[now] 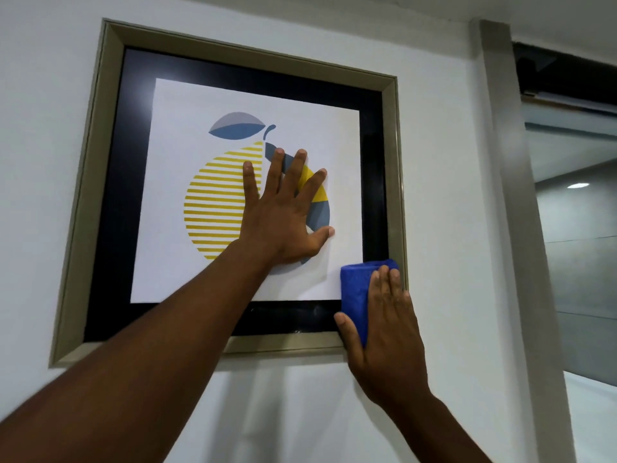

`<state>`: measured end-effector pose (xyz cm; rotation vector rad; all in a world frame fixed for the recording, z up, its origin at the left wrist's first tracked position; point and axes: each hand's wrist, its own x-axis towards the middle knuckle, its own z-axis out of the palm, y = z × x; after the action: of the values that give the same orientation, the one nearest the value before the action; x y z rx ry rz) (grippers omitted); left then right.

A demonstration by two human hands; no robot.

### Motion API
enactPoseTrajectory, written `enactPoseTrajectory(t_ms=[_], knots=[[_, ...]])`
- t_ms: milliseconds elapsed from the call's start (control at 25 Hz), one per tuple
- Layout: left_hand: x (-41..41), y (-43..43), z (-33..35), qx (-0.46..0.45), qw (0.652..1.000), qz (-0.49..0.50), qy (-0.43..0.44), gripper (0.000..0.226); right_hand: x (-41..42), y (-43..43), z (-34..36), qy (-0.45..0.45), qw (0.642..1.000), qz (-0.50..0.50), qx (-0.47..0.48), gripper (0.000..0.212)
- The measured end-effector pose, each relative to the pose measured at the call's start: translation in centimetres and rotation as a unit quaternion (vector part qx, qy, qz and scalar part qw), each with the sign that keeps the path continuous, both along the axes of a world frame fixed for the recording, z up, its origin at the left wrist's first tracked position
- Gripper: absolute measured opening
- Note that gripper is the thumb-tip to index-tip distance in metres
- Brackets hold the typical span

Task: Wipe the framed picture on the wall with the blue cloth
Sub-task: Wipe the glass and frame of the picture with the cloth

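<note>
Framed picture [233, 105]: on the white wall [444, 195]; fruit print, no readable writing.
Left hand [283, 215]: flat on the glass, fingers spread apart.
Right hand [384, 329]: fingers together, pressing blue cloth [357, 289] at the frame's 5 o'clock corner.

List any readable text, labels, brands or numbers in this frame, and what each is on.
None readable.
framed picture: artwork only, a striped yellow and blue fruit with a leaf; no caption or signature visible.
blue cloth: plain, no tag or logo showing.
Wall and door frame: no signs or markings.
Parts of the print sit hidden under the left hand and right hand, so text there cannot be ruled out.
</note>
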<state>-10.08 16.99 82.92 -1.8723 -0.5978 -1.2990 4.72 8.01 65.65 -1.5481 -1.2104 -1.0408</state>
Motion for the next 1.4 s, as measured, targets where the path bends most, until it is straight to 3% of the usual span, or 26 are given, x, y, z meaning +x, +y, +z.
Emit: enactPoseTrajectory(t_ms=[280,520,720,1080,1280,1400], knots=[[-4.6,0.6,-0.9,-0.015,0.994,0.013,0.108,0.095,-0.8,-2.2,-0.4,0.014,0.997,-0.004,-0.078,0.088],[-5.9,0.8,-1.9,-0.022,0.993,0.034,0.110,0.098,-4.4,-1.1,-3.0,0.111,0.993,0.014,0.021,0.078],[-5.6,1.3,-1.9,-0.004,0.995,0.017,0.098,0.098,-10.6,1.6,-3.2,0.113,0.992,-0.039,0.040,0.071],[-5.1,1.7,-1.8,0.002,0.996,-0.009,0.090,0.098,-17.1,5.1,-3.4,-0.009,1.000,-0.009,-0.002,0.071],[-5.2,1.8,-1.7,-0.006,0.996,-0.019,0.091,0.097,-10.9,2.8,-4.2,-0.183,0.983,-0.015,-0.026,0.072],[-5.2,1.6,-1.7,-0.015,0.995,-0.023,0.092,0.097,-6.0,0.8,-4.3,-0.211,0.975,-0.059,-0.039,0.081]])
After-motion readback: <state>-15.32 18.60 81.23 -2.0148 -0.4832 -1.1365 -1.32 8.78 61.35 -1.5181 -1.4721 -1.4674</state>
